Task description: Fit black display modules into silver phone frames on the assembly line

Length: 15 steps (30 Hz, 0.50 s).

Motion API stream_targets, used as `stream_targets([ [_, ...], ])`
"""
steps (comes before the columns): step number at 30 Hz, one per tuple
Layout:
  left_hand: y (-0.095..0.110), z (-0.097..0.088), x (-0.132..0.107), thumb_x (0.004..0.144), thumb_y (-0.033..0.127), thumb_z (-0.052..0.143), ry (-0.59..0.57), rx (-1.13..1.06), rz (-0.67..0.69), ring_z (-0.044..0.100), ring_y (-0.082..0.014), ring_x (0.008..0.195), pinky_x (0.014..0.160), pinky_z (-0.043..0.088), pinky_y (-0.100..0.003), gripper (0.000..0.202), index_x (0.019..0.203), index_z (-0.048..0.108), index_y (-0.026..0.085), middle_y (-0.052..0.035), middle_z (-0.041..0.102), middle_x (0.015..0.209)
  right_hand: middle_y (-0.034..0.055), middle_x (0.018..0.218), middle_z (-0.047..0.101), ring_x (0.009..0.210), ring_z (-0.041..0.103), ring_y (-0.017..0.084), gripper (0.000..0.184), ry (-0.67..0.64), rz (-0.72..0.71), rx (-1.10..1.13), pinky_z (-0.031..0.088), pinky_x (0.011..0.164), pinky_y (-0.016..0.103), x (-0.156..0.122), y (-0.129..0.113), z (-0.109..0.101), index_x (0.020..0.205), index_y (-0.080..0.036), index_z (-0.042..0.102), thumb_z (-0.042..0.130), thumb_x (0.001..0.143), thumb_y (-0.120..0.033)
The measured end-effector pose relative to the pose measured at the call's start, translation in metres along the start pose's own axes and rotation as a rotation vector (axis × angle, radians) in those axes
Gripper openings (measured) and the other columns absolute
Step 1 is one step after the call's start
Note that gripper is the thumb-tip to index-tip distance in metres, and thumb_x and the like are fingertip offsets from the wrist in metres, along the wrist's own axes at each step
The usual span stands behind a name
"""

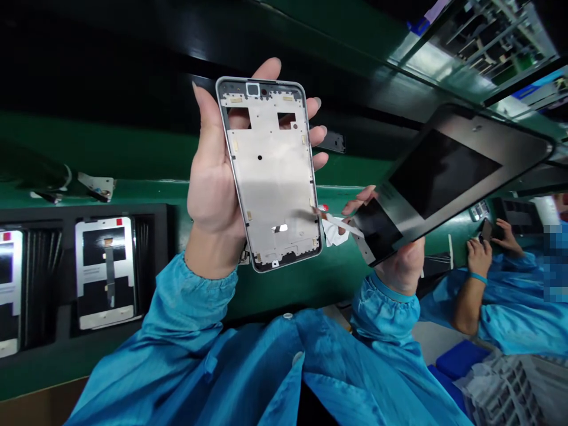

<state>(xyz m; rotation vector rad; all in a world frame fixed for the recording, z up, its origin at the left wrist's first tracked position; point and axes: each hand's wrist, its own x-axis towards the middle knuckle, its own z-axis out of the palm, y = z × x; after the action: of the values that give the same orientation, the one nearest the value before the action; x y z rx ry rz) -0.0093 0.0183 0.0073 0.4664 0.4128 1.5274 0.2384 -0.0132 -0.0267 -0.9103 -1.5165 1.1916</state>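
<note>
My left hand (213,171) is wrapped round a silver phone frame (275,177) from behind, its thumb at the left edge and fingertips showing past the right edge. The frame's inner metal face, with several cut-outs, is turned toward me. In my right hand (406,263) is a phone screen panel (426,201), tilted up to the right with its dark and grey back facing me. A flat ribbon cable (344,225) sticks out from the panel's lower left end, close to the frame's right edge. The panel hides most of my right fingers.
On the left, a black tray (162,236) holds upright rows of screen panels (106,266). A dark phone part (332,142) lies beyond my left hand. A co-worker's hands (479,257) are at the right, above blue bins (461,358). Metal racks (492,41) stand at upper right.
</note>
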Motion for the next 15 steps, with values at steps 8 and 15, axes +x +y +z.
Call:
stream_targets([
  [8,-0.008,-0.007,0.005,0.118,0.069,0.035,0.03,0.066,0.145,0.084,-0.0261,0.103,0.091,0.074,-0.041,0.065,0.16,0.056,0.024,-0.0114,0.082,0.122,0.0151,0.148,0.063,0.123,0.073,0.041,0.079,-0.202,-0.117,-0.348,0.071,0.091,0.061,-0.002,-0.004,-0.009,0.164,-0.039,0.062,0.086,0.093,-0.064],
  [15,-0.005,-0.013,0.006,0.117,0.066,0.045,0.011,0.037,0.212,0.082,-0.029,0.108,0.097,0.072,-0.047,0.053,0.142,0.069,0.026,-0.0103,0.081,0.124,0.0145,0.152,0.062,0.131,0.07,0.044,0.077,-0.287,-0.217,-0.453,0.067,0.104,0.07,-0.006,-0.007,-0.016,0.169,-0.043,0.058,0.086,0.098,-0.052],
])
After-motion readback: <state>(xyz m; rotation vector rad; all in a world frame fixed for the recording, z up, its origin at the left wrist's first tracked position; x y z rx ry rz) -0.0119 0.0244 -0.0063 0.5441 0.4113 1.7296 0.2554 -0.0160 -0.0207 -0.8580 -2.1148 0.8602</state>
